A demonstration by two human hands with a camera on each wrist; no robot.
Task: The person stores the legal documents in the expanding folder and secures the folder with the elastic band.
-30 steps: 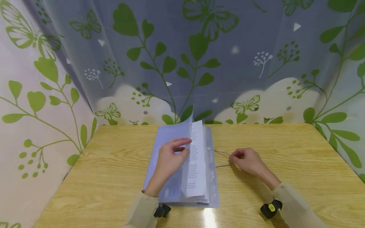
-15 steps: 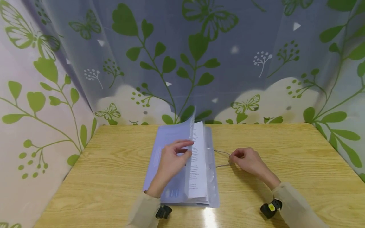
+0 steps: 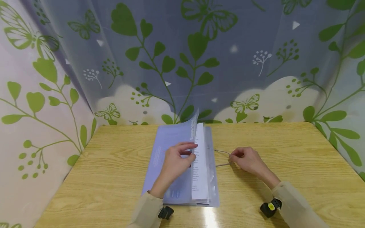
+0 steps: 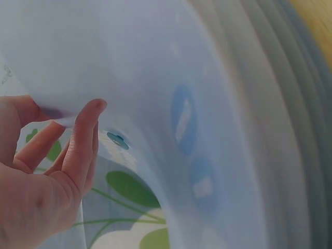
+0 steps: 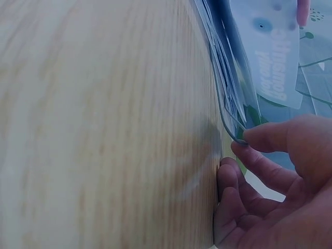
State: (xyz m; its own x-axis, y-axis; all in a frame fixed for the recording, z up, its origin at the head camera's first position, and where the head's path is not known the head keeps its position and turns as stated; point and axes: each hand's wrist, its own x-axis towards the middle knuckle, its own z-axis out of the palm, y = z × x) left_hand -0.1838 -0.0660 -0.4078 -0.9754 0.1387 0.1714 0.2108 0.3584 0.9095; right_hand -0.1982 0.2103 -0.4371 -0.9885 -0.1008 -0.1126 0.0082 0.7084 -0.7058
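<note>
A folder with a translucent blue plastic cover [image 3: 165,134] lies on the table, its cover partly raised. Under it, a stack of printed sheets [image 3: 200,180] shows along the right side. My left hand [image 3: 177,160] pinches the raised edge of the cover between thumb and fingers, also seen in the left wrist view, where the cover [image 4: 145,57] curves past the hand. To the right of the folder, my right hand [image 3: 247,160] pinches a thin grey elastic cord [image 3: 222,151] between thumb and index finger. The cord is drawn out in a loop from the folder's right side.
The wooden table [image 3: 279,142] reaches back to a patterned curtain [image 3: 245,63] with leaves and butterflies. A curtain side [image 3: 57,126] also hangs at the left. Both wrists wear black camera straps.
My left hand has moved slightly right with the cover's edge, which now hides more of the printed sheets. The right hand stays put, holding the stretched cord.
</note>
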